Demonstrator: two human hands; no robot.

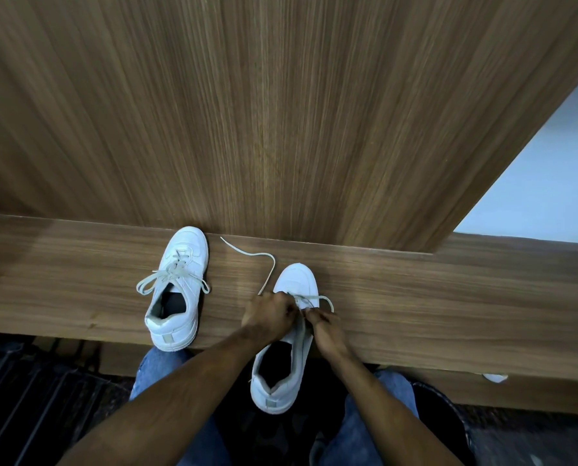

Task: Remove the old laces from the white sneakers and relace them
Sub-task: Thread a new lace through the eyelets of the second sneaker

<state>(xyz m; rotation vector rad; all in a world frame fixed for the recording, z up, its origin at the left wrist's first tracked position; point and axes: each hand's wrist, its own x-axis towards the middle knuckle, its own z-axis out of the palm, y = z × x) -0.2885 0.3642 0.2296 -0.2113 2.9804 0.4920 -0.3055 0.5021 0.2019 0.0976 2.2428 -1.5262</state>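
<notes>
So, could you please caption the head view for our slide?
Both hands, left hand and right hand, work the lace on the right sneaker; the left sneaker sits laced.

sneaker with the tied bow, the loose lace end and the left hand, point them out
sneaker with the tied bow point(180, 287): head view, on its laced upper
loose lace end point(247, 253): head view, on the strand lying on the wood
left hand point(270, 312): head view, on its back

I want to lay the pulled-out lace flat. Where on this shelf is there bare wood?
Bare wood runs left of the laced sneaker to the shelf end, and right of the sneaker being worked on toward the white wall. It is crowded between the two shoes, where the loose lace lies, and where the left hand and right hand grip the lacing.
</notes>
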